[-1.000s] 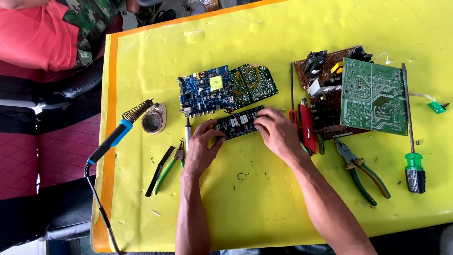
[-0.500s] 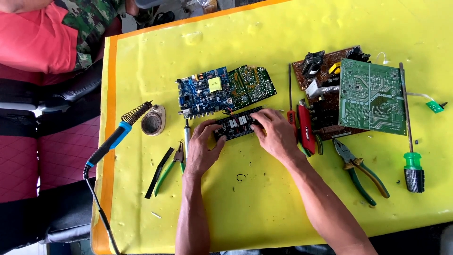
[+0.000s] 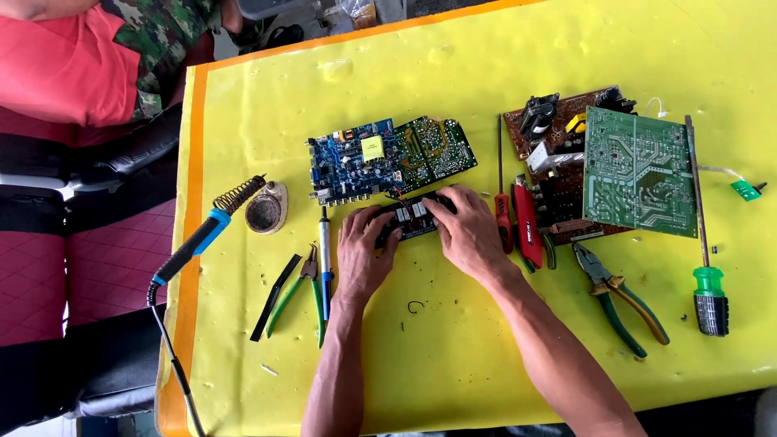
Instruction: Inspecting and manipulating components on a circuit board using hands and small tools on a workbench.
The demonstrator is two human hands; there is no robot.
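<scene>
The person's left hand [image 3: 363, 257] and right hand [image 3: 468, 233] both grip a small dark circuit board [image 3: 411, 220] that lies on the yellow table cover [image 3: 453, 356], just at six o'clock of the blue circuit board [image 3: 354, 164] and the green circuit board [image 3: 433, 152]. The left fingers [image 3: 380, 222] curl over the board's nine o'clock end and pinch it; the right fingers [image 3: 441, 202] are pressed together over its three o'clock end. The step in hand looks like steadying or turning this board for inspection; a firm two-sided hold seems called for, so that it does not slide.

At nine o'clock of the left hand lie a blue-tipped tool [image 3: 325, 259], green-handled cutters [image 3: 301, 290] and a soldering iron [image 3: 198, 243]. At three o'clock of the right hand lie a red screwdriver [image 3: 503, 218], a red utility knife [image 3: 528, 231], pliers [image 3: 615, 295] and a large green board [image 3: 639, 171].
</scene>
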